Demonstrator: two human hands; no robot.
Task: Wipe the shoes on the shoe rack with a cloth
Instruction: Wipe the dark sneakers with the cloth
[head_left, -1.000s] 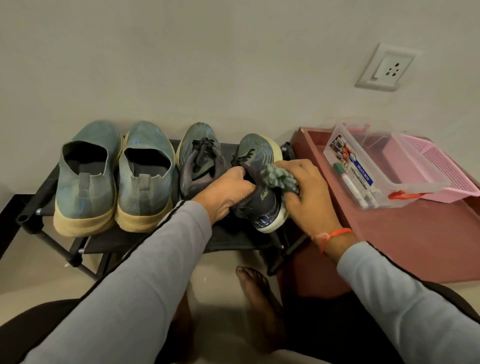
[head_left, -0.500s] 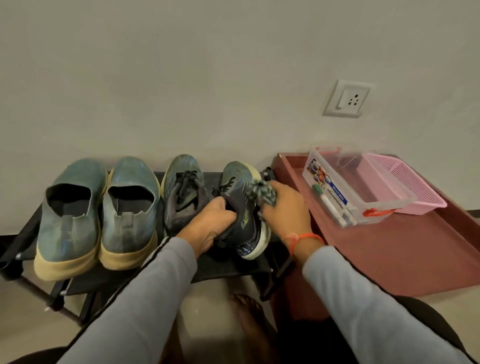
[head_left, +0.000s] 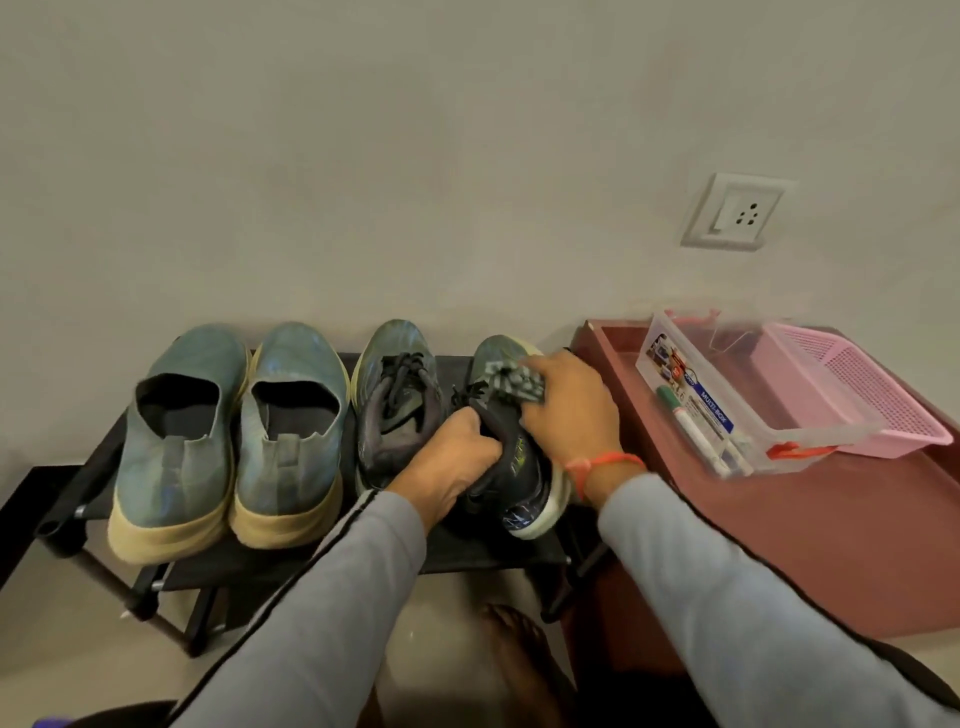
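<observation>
Four shoes stand on the black shoe rack (head_left: 467, 558) at lower centre of the frame. The left hand (head_left: 447, 470) grips the collar of the rightmost dark sneaker (head_left: 511, 467), steadying it. The right hand (head_left: 569, 410) pinches a bunched grey cloth (head_left: 511, 382) against that sneaker's toe area. Work appears confined to this shoe; the lace-up sneaker (head_left: 397, 405) and both blue slip-ons (head_left: 234, 431) look untouched, though blur prevents judging cleanliness.

Left hand (head_left: 451, 464) gripping dark sneaker (head_left: 511, 470), right hand (head_left: 566, 410) pressing cloth (head_left: 511, 382) onto it
</observation>
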